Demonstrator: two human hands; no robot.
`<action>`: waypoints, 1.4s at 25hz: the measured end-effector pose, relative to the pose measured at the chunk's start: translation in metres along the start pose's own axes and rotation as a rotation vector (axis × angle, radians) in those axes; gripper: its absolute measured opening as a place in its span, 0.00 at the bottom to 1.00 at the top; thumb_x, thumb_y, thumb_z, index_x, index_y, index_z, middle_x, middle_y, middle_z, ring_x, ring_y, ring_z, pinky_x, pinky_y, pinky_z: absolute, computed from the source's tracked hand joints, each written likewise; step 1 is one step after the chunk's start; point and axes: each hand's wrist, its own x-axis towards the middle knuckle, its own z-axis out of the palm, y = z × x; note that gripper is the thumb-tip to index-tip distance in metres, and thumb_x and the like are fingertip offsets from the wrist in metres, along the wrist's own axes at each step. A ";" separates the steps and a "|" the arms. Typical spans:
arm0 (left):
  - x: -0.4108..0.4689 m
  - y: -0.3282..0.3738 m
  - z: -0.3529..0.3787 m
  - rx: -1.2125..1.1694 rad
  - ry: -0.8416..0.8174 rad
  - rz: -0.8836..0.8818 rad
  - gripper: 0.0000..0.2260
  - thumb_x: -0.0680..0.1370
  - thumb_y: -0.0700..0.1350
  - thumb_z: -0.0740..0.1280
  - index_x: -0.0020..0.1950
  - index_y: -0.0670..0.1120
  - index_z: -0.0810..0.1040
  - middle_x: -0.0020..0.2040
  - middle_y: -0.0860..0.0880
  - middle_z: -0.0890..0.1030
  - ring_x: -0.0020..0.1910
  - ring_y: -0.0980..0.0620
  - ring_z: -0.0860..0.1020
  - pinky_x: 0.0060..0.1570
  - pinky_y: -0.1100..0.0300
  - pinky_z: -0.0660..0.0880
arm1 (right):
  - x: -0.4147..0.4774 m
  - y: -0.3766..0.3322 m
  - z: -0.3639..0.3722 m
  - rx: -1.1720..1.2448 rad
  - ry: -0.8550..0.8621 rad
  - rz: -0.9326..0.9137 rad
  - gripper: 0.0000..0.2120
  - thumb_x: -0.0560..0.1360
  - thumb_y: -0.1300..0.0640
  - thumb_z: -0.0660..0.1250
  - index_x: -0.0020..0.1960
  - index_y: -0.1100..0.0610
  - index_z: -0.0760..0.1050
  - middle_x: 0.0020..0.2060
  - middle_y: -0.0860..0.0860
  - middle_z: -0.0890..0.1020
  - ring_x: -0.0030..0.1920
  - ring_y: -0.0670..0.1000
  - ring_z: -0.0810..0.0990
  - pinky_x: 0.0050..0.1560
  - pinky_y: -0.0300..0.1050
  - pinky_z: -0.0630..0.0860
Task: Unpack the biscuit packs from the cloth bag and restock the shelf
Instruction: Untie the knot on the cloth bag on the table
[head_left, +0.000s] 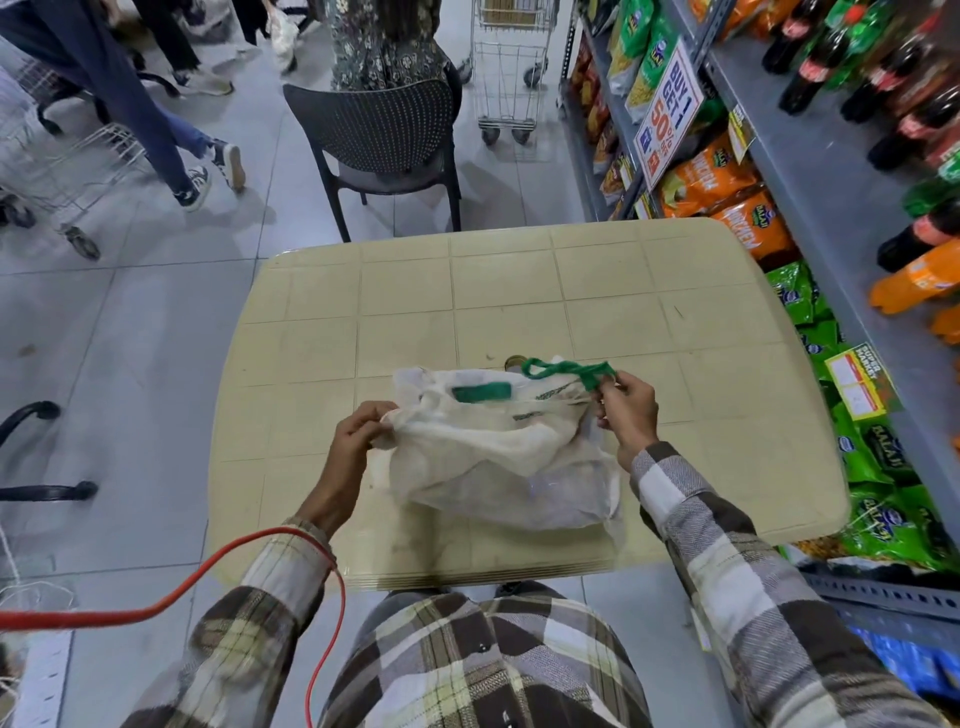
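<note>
A cream cloth bag (498, 457) with green handles (569, 370) lies on the beige table (467, 291), its mouth facing away from me. My left hand (358, 431) pinches the bag's left rim. My right hand (626, 413) grips the right rim beside the green handle. Whatever is inside shows only as faint shapes through the cloth; no biscuit pack can be made out. The grey metal shelf (810, 171) runs along the right side.
Orange and green snack bags (727, 192) and dark soda bottles (826, 62) fill the shelf. A black chair (384, 140) stands beyond the table, with a shopping trolley (506, 67) behind it. People walk at the upper left. A red cable (171, 592) crosses the lower left.
</note>
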 end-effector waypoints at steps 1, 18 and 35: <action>0.000 0.006 0.002 0.006 -0.056 0.014 0.09 0.78 0.42 0.61 0.44 0.42 0.80 0.46 0.50 0.83 0.46 0.53 0.77 0.47 0.59 0.70 | -0.002 -0.002 0.001 -0.035 0.015 -0.056 0.06 0.74 0.55 0.67 0.41 0.51 0.82 0.37 0.50 0.82 0.35 0.48 0.76 0.39 0.42 0.76; -0.033 -0.037 -0.034 0.462 -0.112 0.091 0.10 0.80 0.54 0.63 0.46 0.49 0.74 0.36 0.47 0.84 0.34 0.51 0.81 0.39 0.53 0.79 | -0.021 0.007 0.006 0.002 0.118 -0.336 0.08 0.77 0.59 0.64 0.53 0.49 0.76 0.44 0.49 0.81 0.39 0.39 0.78 0.35 0.30 0.74; 0.006 -0.014 0.023 1.146 -0.542 0.761 0.07 0.77 0.48 0.68 0.51 0.48 0.84 0.49 0.49 0.80 0.48 0.48 0.76 0.45 0.54 0.73 | -0.071 0.014 0.055 -0.977 -0.631 -0.809 0.05 0.75 0.59 0.69 0.50 0.56 0.79 0.51 0.52 0.79 0.56 0.54 0.75 0.57 0.50 0.74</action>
